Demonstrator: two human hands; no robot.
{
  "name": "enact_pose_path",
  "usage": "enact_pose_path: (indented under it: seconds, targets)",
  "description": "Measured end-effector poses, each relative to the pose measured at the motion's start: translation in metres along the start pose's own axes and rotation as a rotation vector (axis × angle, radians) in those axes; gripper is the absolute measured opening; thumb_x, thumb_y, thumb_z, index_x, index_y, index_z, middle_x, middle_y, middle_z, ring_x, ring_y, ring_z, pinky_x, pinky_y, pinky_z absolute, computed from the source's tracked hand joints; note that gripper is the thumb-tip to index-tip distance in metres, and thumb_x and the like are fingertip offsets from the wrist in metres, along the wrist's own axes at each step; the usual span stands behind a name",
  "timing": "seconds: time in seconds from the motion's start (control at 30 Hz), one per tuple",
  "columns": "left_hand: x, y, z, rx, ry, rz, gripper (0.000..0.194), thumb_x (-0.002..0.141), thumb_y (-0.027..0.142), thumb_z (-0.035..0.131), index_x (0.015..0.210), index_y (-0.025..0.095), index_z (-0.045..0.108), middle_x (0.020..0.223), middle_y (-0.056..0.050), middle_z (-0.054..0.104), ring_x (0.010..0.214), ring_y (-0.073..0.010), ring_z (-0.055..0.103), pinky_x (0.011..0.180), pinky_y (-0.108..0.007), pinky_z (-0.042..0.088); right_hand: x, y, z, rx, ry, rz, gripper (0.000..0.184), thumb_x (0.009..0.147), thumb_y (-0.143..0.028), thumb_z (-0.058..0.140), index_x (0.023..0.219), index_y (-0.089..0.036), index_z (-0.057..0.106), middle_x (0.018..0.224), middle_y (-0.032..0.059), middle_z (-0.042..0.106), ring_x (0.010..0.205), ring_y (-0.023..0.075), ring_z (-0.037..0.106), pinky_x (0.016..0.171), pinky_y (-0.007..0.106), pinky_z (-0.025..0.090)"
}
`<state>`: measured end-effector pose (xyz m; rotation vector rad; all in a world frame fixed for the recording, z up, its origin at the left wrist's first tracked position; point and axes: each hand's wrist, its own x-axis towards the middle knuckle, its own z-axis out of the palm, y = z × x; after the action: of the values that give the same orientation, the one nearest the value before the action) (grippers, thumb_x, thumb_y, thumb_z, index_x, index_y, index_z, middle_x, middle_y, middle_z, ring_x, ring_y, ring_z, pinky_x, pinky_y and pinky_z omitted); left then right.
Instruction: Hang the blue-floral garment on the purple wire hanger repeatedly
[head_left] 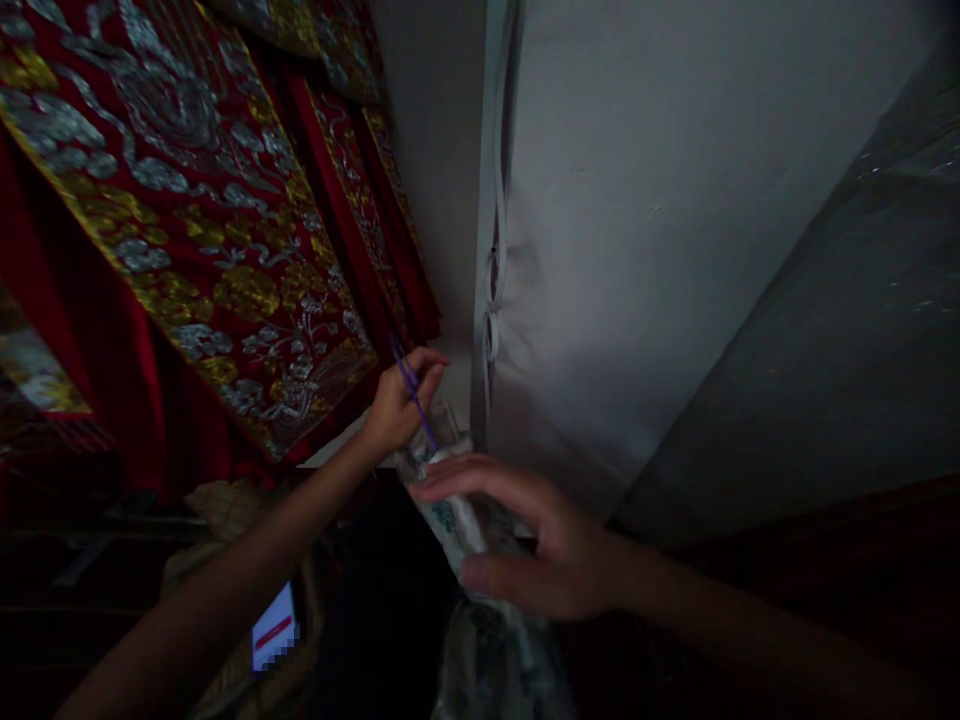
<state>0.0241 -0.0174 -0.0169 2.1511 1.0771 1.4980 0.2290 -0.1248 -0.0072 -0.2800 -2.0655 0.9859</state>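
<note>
My left hand (401, 400) is raised near the wall corner, its fingers pinched on a thin purple stick (412, 392) that slants down into a clear plastic bag (457, 520). My right hand (540, 545) wraps round that bag from the right, thumb below and fingers over the top. The bag shows white and pale blue-green contents that I cannot make out in the dim light. Its lower part hangs down between my forearms.
Red cloth panels (195, 200) embroidered in gold and silver hang at the left. A white wall (637, 220) with a looped white cord (493, 270) fills the middle. A grey slanted surface (840, 340) lies at the right. A small lit screen (275, 628) glows at lower left.
</note>
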Motion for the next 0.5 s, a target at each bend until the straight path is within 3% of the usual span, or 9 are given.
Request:
enact_pose_path:
  seconds: [0.07,0.17,0.27,0.33,0.4,0.5]
  targets:
    - [-0.003,0.01,0.006,-0.12,0.046,-0.031,0.024,0.094,0.037,0.047,0.096,0.02,0.064,0.082,-0.003,0.061,0.078,-0.0189,0.058,0.073,-0.03,0.045,-0.006,-0.001,0.002,-0.151,-0.033,-0.107,0.046,0.091,-0.031,0.069,0.135,-0.028,0.06,0.137,0.008,0.065,0.132,0.0236,0.057,0.114,0.046,0.045]
    - [-0.002,0.025,0.008,-0.347,0.127,-0.156,0.017,0.084,0.03,0.042,0.082,0.022,0.056,0.076,-0.004,0.056,0.074,-0.02,0.056,0.072,-0.033,0.048,-0.011,0.012,-0.017,-0.427,0.073,-0.124,0.059,0.091,-0.022,0.063,0.147,-0.031,0.048,0.149,0.0084,0.054,0.14,0.0256,0.049,0.116,0.05,0.042]
    - [-0.005,0.043,0.007,-0.602,0.068,-0.351,0.012,0.072,0.026,0.044,0.082,0.024,0.048,0.076,-0.003,0.053,0.074,-0.0208,0.058,0.078,-0.038,0.052,-0.017,0.038,-0.028,-0.799,0.102,-0.011,0.093,0.084,-0.019,0.065,0.163,-0.027,0.016,0.165,0.0136,0.028,0.152,0.0328,0.029,0.121,0.06,0.03]
    - [-0.01,0.057,0.01,-0.741,-0.014,-0.45,0.016,0.067,0.023,0.046,0.084,0.025,0.047,0.077,-0.003,0.055,0.075,-0.0214,0.06,0.083,-0.042,0.054,-0.02,0.055,-0.022,-0.962,0.059,0.029,0.11,0.078,-0.023,0.072,0.165,-0.022,0.004,0.167,0.0189,0.021,0.152,0.0392,0.023,0.12,0.066,0.025]
    - [-0.019,0.068,0.015,-0.847,-0.084,-0.508,0.018,0.065,0.02,0.05,0.082,0.025,0.051,0.081,-0.004,0.06,0.079,-0.0223,0.063,0.087,-0.043,0.054,-0.022,0.068,-0.012,-1.01,0.049,0.033,0.111,0.076,-0.027,0.076,0.164,-0.022,0.009,0.16,0.0208,0.032,0.145,0.0413,0.034,0.114,0.064,0.035]
    - [-0.038,0.072,0.021,-0.913,-0.135,-0.608,0.03,0.063,0.015,0.056,0.091,0.025,0.064,0.097,-0.005,0.07,0.097,-0.0255,0.068,0.094,-0.042,0.054,-0.029,0.078,-0.007,-0.995,0.113,0.067,0.098,0.078,-0.033,0.076,0.161,-0.028,0.025,0.137,0.0167,0.052,0.121,0.0357,0.053,0.097,0.052,0.05]
